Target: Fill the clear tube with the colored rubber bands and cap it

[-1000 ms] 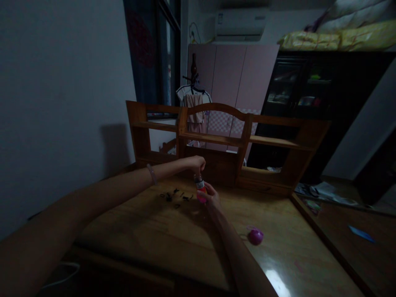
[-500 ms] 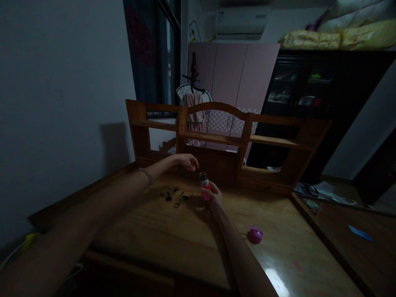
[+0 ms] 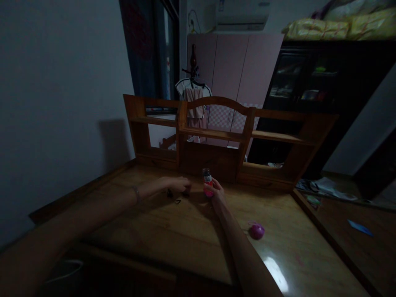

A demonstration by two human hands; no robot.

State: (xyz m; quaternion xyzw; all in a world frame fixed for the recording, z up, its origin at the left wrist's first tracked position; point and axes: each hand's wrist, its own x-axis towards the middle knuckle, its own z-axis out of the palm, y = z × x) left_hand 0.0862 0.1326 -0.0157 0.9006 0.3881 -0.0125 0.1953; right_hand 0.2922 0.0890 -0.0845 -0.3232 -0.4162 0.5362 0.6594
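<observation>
Left hand low at the surface, toward its back edge, fingers bent down and partly curled; whether anything is pinched between them cannot be told, the fingertips being dim and blurred. Bracelet on that wrist. Right hand closed around a small bottle, fingers and thumb about its lower part, the dark neck standing clear above, near upright. Bottle is near the middle of the surface's back edge, just to the right of the left hand; whether its base touches the wood is hidden. Lower part pink-red, pale label above. Small dark pieces lie beside and partly under the left hand; one thin dark loop lies apart, slightly nearer the front edge. Purple round thing, with a pale cord, rests between the right forearm and the surface's right edge, well apart from the bottle. Wooden shelf stands along the back edge. Beyond it: clothes on a stand, pink wardrobe, dark cabinet. Past the right edge, a blue flat thing and, farther back, papers. Light poor throughout.
</observation>
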